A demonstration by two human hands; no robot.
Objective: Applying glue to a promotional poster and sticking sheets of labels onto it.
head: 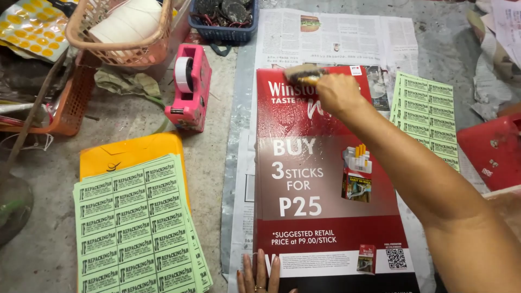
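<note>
A glossy red and white poster (320,184) lies flat on sheets of newspaper (336,38) on the floor. My right hand (336,93) is at the poster's top edge and grips a brush (303,73) whose bristles touch the upper left part of the poster. The surface there looks wet and shiny. My left hand (259,275) rests flat with fingers spread on the poster's bottom left corner, pressing it down.
A stack of green label sheets (138,228) lies on a yellow folder (127,152) at left; more green sheets (426,114) lie at right. A pink tape dispenser (189,87), orange baskets (125,32), a blue basket (222,21) and a red object (491,152) surround the poster.
</note>
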